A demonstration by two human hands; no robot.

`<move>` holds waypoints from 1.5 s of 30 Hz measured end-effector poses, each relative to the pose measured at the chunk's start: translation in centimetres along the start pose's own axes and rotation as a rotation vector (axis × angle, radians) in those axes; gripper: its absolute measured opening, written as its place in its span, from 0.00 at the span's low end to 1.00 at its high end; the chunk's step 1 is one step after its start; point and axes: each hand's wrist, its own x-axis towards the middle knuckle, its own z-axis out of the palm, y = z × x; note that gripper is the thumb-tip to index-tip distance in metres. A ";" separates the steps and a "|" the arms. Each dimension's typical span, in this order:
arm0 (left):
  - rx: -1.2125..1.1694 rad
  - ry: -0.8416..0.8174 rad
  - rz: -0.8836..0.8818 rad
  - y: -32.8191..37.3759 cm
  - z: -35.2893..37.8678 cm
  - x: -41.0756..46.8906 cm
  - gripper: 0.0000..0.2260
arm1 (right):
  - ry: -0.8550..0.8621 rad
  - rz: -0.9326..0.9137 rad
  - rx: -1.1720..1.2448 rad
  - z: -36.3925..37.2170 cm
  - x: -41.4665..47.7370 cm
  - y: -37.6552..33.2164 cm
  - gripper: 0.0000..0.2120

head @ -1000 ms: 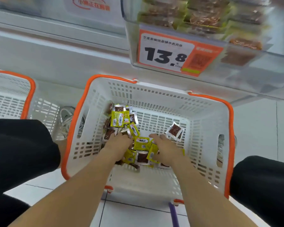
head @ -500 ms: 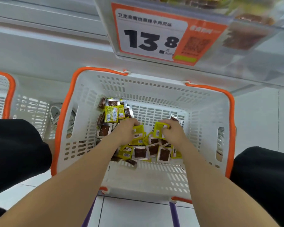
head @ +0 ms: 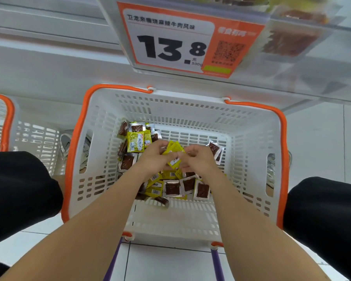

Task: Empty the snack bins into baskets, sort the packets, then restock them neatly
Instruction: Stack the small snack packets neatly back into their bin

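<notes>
Head cam: left hand (head: 152, 157) and right hand (head: 199, 160) each pinched the same bunch of yellow packets (head: 174, 149) above the basket (head: 250, 141), probably squaring them up for sorting.

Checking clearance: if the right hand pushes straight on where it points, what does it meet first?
The right hand would probably meet the left hand, just past the yellow packets both pinch; depth unclear.
</notes>
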 end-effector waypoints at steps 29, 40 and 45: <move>0.309 0.320 0.096 -1.5 -2.5 -0.5 0.22 | -0.120 -0.213 -0.616 1.8 1.6 1.7 0.25; 0.280 0.342 0.075 -1.0 -3.4 -0.9 0.21 | -0.139 -0.097 -0.807 3.1 0.7 2.9 0.22; 0.217 0.333 0.052 -0.2 -3.4 -1.1 0.21 | -0.015 0.020 0.020 0.8 -0.5 -0.8 0.31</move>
